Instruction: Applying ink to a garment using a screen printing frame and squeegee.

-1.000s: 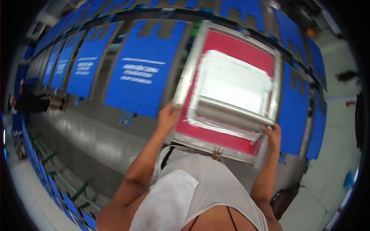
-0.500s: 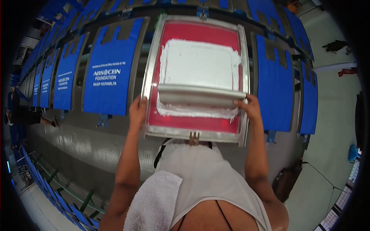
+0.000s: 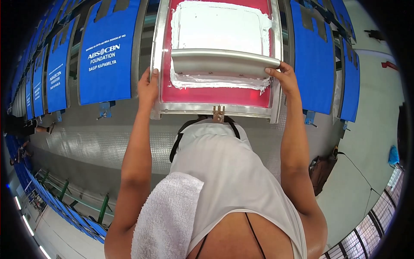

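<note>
A metal-edged screen printing frame (image 3: 274, 103) with red mesh lies in front of me, between two blue cloth panels. Thick white ink (image 3: 220, 26) covers most of its mesh. Across the ink lies a long metal squeegee (image 3: 215, 62), its blade edge hidden. My left hand (image 3: 148, 84) is closed on the frame's left rail. With thumb in front and fingers behind, my right hand (image 3: 284, 77) pinches the squeegee's right end, over the right rail. A small metal bracket (image 3: 218, 113) sticks out from the near rail. What lies under the frame is hidden.
Blue cloth panels with white print (image 3: 105, 56) lie on boards in a row to the left. A plain blue panel (image 3: 310, 64) is close on the right. A dark bag (image 3: 321, 172) rests at lower right. Part of another person (image 3: 23, 127) shows at far left.
The frame and squeegee have moved away from me and straightened, with both my hands along. My view has shifted too, so the blue panels appear higher. Both hands keep their holds.
</note>
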A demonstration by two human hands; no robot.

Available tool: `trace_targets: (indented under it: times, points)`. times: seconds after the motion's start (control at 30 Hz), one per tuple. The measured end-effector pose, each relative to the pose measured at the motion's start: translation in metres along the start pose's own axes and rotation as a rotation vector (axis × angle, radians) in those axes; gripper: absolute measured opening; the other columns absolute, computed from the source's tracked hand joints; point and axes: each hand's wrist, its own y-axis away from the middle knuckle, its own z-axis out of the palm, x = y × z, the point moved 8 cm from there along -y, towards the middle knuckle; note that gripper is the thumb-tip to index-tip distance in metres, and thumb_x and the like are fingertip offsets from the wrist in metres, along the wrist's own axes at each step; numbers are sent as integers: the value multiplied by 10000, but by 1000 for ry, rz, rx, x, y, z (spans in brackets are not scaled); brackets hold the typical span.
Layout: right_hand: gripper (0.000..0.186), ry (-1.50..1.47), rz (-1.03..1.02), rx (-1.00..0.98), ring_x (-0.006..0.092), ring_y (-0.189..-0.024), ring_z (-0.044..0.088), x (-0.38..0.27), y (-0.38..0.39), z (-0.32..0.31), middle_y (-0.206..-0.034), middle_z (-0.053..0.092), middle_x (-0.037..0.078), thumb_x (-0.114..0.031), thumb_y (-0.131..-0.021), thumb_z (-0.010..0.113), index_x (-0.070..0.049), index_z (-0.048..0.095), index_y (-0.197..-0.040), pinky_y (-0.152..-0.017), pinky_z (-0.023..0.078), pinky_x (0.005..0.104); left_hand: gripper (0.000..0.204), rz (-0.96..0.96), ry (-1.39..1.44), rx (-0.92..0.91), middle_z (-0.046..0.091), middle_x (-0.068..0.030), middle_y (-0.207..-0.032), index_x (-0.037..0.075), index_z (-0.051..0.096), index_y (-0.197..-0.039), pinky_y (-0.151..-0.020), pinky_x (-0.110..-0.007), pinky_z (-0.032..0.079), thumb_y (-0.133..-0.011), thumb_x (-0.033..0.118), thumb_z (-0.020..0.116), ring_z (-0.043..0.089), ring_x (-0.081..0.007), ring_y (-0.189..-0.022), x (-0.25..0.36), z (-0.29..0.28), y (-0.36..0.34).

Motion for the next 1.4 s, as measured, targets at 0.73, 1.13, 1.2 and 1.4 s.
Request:
trace_targets:
  times: [0.73,1.13,1.2,1.4]
  points:
    - [367,1089,-304,-158,331,-865,589,-73,55,66,-828,631,161,25,-561,617,-53,645,-919,-878,422,459,178,752,-879,-633,615,-112,-739,37,585,-754,-733,-447,461,-637,103,702,598,-324,-781,161,74,48]
    - [348,1435,-517,37,290,-966,549,-73,-131,67,-940,582,96,-16,-673,599,-75,546,-1013,-945,362,531,482,776,-913,-286,575,-175,-1092,31,542,-1138,-885,-419,432,-664,44,626,539,-347,-989,164,142,-103]
    - [351,1393,-510,16,287,-973,544,-59,-104,71,-919,576,98,7,-656,596,-70,551,-995,-949,357,526,453,865,-901,-188,574,-177,-1063,35,561,-1110,-874,-416,427,-660,32,607,545,-349,-952,154,132,-77]
    - [404,1205,-377,-204,290,-950,562,-72,27,60,-902,603,106,36,-588,611,-62,596,-980,-963,353,495,368,664,-798,-432,583,-104,-856,54,610,-928,-800,-398,423,-578,95,717,557,-296,-884,140,75,39]
